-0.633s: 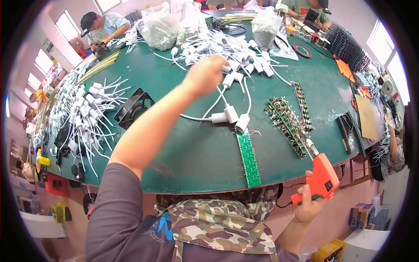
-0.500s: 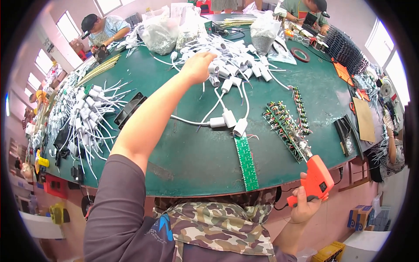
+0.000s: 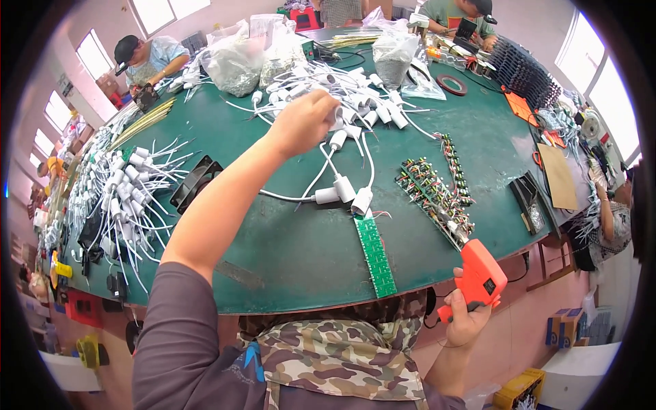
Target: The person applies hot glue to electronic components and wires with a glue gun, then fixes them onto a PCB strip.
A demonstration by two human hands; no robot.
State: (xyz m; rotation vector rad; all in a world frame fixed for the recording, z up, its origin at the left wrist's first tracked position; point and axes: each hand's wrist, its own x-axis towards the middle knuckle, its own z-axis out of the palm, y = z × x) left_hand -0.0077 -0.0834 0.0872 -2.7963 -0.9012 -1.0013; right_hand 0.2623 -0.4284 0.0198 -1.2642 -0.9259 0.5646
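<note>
My left hand (image 3: 301, 124) reaches over the near side of a heap of white cabled lamp holders (image 3: 386, 115). Its fingers are closed on a white lamp holder (image 3: 337, 117), partly hidden behind them. Low on the right, my right hand (image 3: 466, 322) grips a red soldering gun (image 3: 482, 272) by its handle. The gun's metal tip points up and left, over a board crowded with small components (image 3: 424, 190). Between my hands, a long green circuit board strip (image 3: 375, 254) reaches toward the table's front edge. Several lamp holders (image 3: 344, 188) lie at its far end.
A second lamp-holder heap (image 3: 126, 184) and a black fan (image 3: 195, 183) are on the left. Bags of small parts (image 3: 236, 60) stand at the back, with a tape roll (image 3: 452, 85) at the back right. Two people work across the green table (image 3: 287, 246).
My left hand has drawn back slightly toward me, its fingers now around a lamp holder. The whole view has shifted a little; my right hand still holds the soldering gun.
</note>
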